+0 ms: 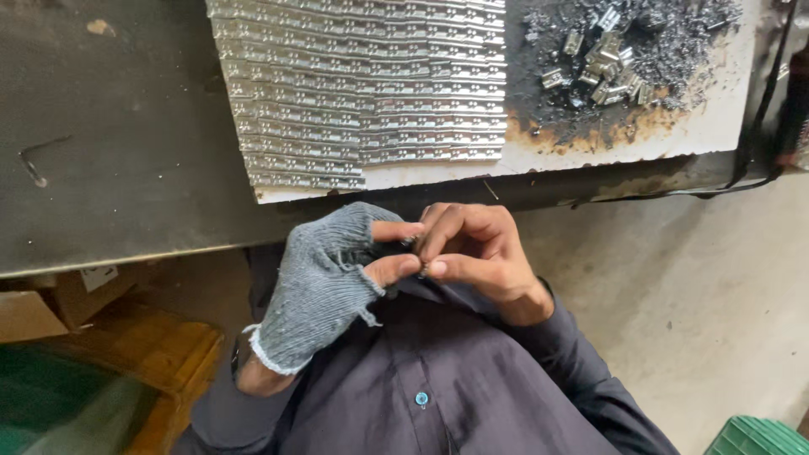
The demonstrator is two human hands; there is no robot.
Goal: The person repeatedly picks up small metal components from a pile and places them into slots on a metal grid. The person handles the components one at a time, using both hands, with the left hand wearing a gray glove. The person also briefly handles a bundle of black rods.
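The small metal piece sits pinched between the fingertips of both hands, held over the person's lap, just below the near edge of the table. It is tiny and mostly hidden by the fingers, so its shape cannot be told. The left hand, in a grey knitted glove with the finger ends cut off, closes thumb and forefinger toward the piece; the bare right hand curls around it from the other side, fingertips pressed together on it

The grip is a fingertip pinch with nothing beneath it but the dark shirt and the concrete floor. A slip would likely send the piece into the folds of the shirt or down to that floor, where a thing so small would be hard to find. The frayed threads at the glove's cut edges lie close to the piece and could snag on it. The bare fingertips could also be nicked if the piece has a sharp edge, which cannot be judged here

Beyond the table edge lies a white board carrying rows of stamped metal strips, and further right of those a heap of loose metal parts amid dark filings. The strips reach almost to the board's near edge, so a hand rising carelessly could knock them. A wooden crate stands left of the lap and a green plastic crate right of it; open room lies mainly to the right, over the floor
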